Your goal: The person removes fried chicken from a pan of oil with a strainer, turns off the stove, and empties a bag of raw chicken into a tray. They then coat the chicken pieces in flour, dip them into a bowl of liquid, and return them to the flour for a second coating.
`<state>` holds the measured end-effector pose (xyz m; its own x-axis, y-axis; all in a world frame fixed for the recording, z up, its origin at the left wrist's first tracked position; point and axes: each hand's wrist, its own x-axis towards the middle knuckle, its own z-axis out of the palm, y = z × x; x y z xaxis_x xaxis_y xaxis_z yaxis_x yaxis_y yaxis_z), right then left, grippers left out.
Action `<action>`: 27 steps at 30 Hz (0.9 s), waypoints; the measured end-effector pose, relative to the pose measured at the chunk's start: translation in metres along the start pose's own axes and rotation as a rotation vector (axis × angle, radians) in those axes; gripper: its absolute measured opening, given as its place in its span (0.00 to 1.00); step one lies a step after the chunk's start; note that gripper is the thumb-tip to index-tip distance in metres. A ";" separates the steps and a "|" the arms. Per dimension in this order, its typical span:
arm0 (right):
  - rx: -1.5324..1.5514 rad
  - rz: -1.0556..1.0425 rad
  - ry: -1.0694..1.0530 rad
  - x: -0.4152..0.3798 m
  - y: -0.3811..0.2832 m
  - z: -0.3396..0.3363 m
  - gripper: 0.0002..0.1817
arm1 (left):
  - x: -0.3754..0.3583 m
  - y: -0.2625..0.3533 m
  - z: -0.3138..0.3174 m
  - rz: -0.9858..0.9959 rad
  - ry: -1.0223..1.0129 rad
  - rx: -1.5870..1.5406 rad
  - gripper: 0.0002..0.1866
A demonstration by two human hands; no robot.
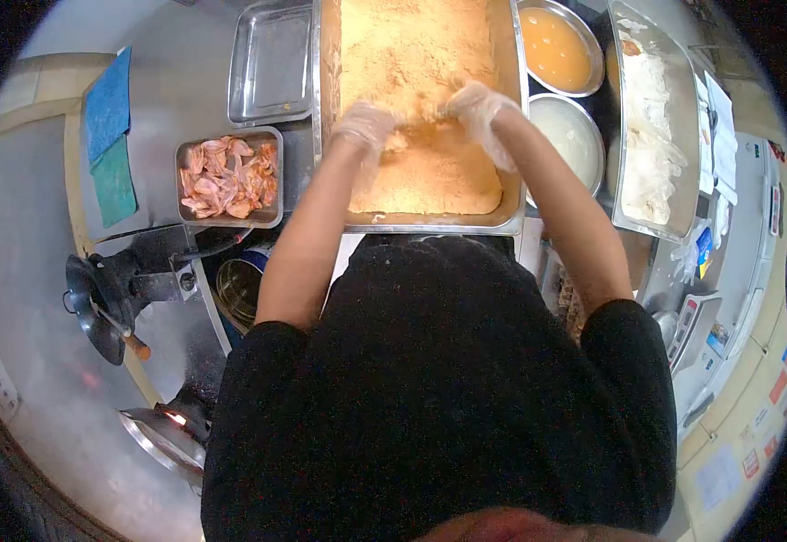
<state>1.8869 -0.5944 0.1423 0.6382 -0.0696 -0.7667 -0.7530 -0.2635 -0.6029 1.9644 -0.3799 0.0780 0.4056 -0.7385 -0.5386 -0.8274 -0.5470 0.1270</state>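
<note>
A deep metal tray (429,226) full of orange-tan breadcrumbs (416,45) lies straight in front of me. Both hands wear loose see-through plastic gloves and work in the middle of the crumbs. My left hand (368,128) is at the left of the tray, a pale crumb-covered lump (397,141) beside its fingertips. Across from it, my right hand (484,110) reaches in from the right with its fingers down at the crumbs. Motion smears the fingers of both hands, and I cannot tell what they hold.
On the left are a tray of raw chicken pieces (231,181) and a shallow metal tray (271,63). Bowls of orange liquid (556,52) and whitish liquid (563,140) stand on the right, beside a bin of white flour (651,135). A wok (95,307) sits lower left.
</note>
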 end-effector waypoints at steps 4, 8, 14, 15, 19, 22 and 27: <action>-0.593 -0.167 0.259 0.021 -0.026 -0.022 0.39 | 0.017 -0.019 -0.007 -0.321 0.340 -0.783 0.30; -0.564 -0.051 0.227 0.045 -0.038 -0.020 0.52 | 0.037 -0.003 -0.017 -0.465 0.453 -1.057 0.50; -1.060 -0.532 0.226 0.125 0.032 0.014 0.59 | 0.050 0.029 0.004 -0.351 0.450 -0.524 0.57; -1.058 -0.533 0.229 0.132 0.040 0.023 0.59 | 0.041 0.041 -0.002 -0.406 0.523 -0.836 0.55; -0.316 -0.549 0.055 0.148 0.057 0.038 0.37 | 0.031 0.048 -0.013 -0.459 0.533 -1.224 0.43; -0.377 -0.491 -0.114 0.180 0.060 0.024 0.25 | 0.100 0.002 0.081 -0.371 0.533 -0.761 0.38; -1.035 -0.368 0.003 0.063 -0.018 -0.011 0.17 | 0.007 0.038 -0.051 -0.560 0.327 -1.076 0.28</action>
<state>1.9425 -0.6045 0.1078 0.7975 0.1768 -0.5768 -0.0188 -0.9484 -0.3166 1.9556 -0.4256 0.1217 0.8026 -0.2800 -0.5267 0.1627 -0.7468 0.6448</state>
